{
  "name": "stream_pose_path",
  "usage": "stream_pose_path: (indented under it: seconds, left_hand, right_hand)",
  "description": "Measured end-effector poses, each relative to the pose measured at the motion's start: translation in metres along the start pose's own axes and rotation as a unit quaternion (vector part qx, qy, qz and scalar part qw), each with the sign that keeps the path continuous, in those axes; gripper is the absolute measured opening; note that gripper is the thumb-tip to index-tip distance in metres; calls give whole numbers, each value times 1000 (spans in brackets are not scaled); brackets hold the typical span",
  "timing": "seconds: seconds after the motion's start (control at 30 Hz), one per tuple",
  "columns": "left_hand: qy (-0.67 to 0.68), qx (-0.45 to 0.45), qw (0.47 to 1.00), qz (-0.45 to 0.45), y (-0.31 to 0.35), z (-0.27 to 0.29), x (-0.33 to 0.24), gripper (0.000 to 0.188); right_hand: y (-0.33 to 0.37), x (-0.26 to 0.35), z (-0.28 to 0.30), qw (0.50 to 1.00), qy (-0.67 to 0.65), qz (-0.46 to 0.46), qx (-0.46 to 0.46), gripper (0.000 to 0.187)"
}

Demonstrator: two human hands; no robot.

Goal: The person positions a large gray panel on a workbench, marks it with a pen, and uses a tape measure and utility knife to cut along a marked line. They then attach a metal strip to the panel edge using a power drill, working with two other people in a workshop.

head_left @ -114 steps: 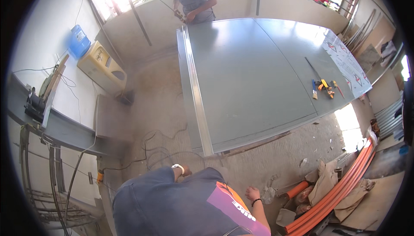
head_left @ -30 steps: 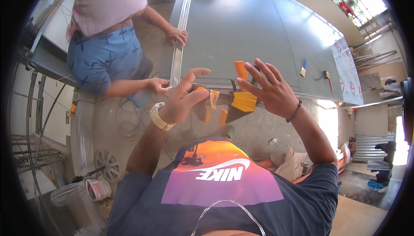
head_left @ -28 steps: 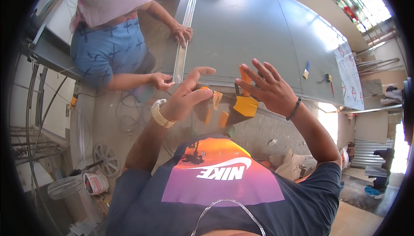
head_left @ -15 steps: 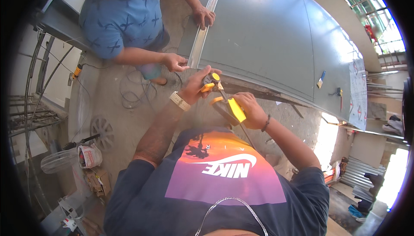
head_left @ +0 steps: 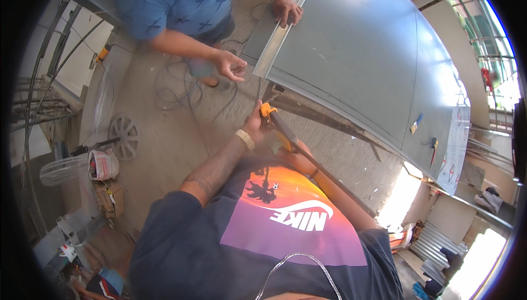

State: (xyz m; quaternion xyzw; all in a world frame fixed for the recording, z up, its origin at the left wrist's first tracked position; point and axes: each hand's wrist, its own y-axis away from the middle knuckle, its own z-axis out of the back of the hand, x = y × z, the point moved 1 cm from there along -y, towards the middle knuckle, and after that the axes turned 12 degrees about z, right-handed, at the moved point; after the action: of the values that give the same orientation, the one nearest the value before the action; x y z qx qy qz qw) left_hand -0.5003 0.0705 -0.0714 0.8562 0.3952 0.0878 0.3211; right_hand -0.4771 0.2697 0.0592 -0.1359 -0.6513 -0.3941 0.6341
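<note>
Close to my chest I hold a long bar clamp (head_left: 317, 164) with a dark bar and yellow-orange pads; it slants down to the right. My left hand (head_left: 257, 123) is closed around its upper end, next to an orange pad. Lower along the bar, my right hand (head_left: 299, 158) grips it, with the fingers partly hidden behind the clamp. Just beyond my hands lies a shiny metal channel (head_left: 270, 53) along the end of a large grey sheet-topped table (head_left: 346, 42). A co-worker's hand (head_left: 288, 10) rests on the channel; the co-worker's other hand (head_left: 230, 66) is off it, palm up.
A paintbrush (head_left: 416, 124) and a small tool (head_left: 433, 151) lie on the table's right part. Loose cable (head_left: 175, 89) is on the floor to the left. Beyond it stand a wheel-shaped fan base (head_left: 124, 136), a fan (head_left: 62, 170) and a white sack (head_left: 103, 164).
The clamp has swung so its bar points down to the right, and my right hand has drawn in behind it. The co-worker's nearer hand has come off the channel's end.
</note>
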Motion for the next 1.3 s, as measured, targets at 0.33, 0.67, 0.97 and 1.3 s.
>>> stream_pose_path:
  seconds: [0.33,0.67,0.97,1.3]
  left_hand:
    - [29,-125,990,-59,-30,31,-25,63]
    - [-74,-114,985,111,-30,44,-100,52]
    - [-87,-149,968,181,-49,50,-127,53]
    - [-110,-109,970,189,-74,53,-142,52]
  right_hand:
    - [-60,-27,-25,992,-103,-3,-67,39]
    - [-123,24,-49,960,-148,-145,-189,15]
    - [-157,62,-77,921,-164,-195,-295,15]
    - [-180,71,-75,916,-140,-212,-309,24]
